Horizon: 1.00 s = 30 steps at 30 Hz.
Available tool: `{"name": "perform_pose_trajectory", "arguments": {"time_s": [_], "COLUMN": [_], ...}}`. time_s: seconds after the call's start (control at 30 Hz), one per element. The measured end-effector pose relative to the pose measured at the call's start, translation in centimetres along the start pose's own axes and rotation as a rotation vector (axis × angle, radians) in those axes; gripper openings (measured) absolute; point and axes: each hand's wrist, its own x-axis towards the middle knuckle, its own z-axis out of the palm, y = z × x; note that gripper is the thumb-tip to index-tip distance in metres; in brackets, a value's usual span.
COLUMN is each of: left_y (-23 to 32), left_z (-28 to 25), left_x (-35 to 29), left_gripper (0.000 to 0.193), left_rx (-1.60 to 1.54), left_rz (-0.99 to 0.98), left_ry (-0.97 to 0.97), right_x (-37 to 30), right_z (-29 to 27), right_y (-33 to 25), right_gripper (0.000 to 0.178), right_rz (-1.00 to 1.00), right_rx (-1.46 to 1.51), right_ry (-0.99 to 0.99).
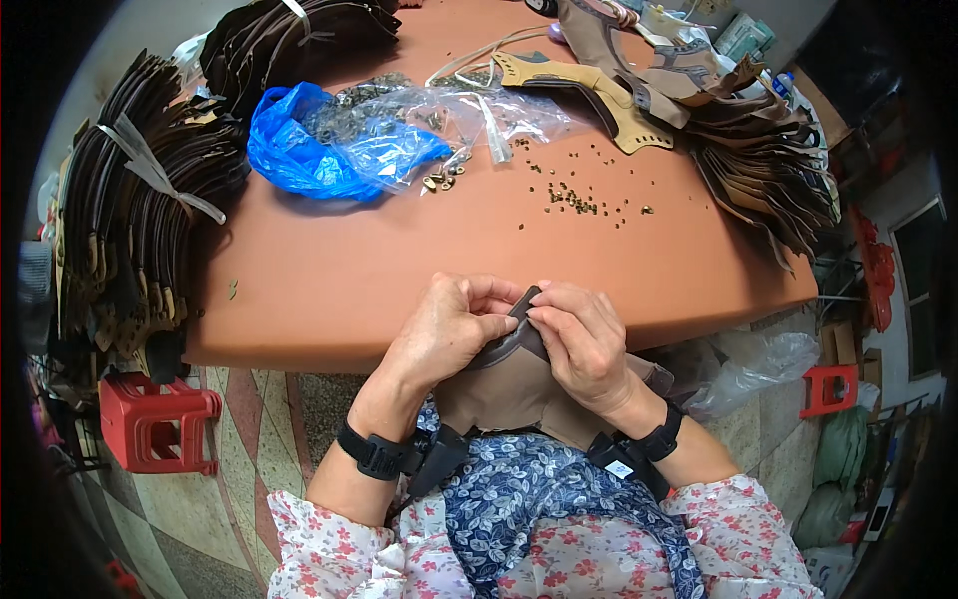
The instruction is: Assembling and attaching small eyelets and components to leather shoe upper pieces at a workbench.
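Note:
A taupe shoe upper (pixel 514 389) with a dark brown edge lies over my lap, its dark corner raised at the table's front edge. My left hand (pixel 444 324) is closed on that dark edge, thumb on top and fingers behind. At the tip of the same edge, the fingers of my right hand (pixel 587 344) are pinched together. Whether a small part sits between those fingertips is too small to make out. Beyond my hands, small brass-coloured metal pieces (pixel 574 202) lie scattered on the orange-brown table (pixel 329 275).
Tied stacks of dark uppers (pixel 150 200) stand at the left, with another bundle (pixel 299 50) behind. A blue plastic bag (pixel 299 150) and a clear bag of metal parts (pixel 399 120) lie mid-table. More uppers (pixel 758 170) fan out at right. Red stools (pixel 150 424) flank the table.

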Motion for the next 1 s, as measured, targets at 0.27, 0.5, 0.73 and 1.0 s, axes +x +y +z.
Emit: {"name": "perform_pose_trajectory", "arguments": {"time_s": [0.27,0.5,0.73,1.0], "left_y": [0.02,-0.11,-0.23,-0.26], "left_z": [-0.01,0.12,0.08,0.13], "left_x": [0.06,0.14,0.12,0.11], "left_gripper": [0.026,0.026,0.027,0.027], "left_rx": [0.001,-0.044,-0.019,0.002], "left_rz": [-0.001,0.016,0.007,0.016], "left_ry": [-0.011,-0.018,-0.006,0.006], "right_x": [-0.45,-0.33,-0.16,-0.15], "right_z": [0.01,0.22,-0.18,-0.25], "right_y": [0.13,-0.37,0.38,-0.31], "right_gripper": [0.012,0.012,0.012,0.012], "right_rz": [0.228,0.292,0.102,0.276], "right_rx": [0.216,0.212,0.14,0.222], "right_ry": [-0.021,0.009,-0.012,-0.017]}}
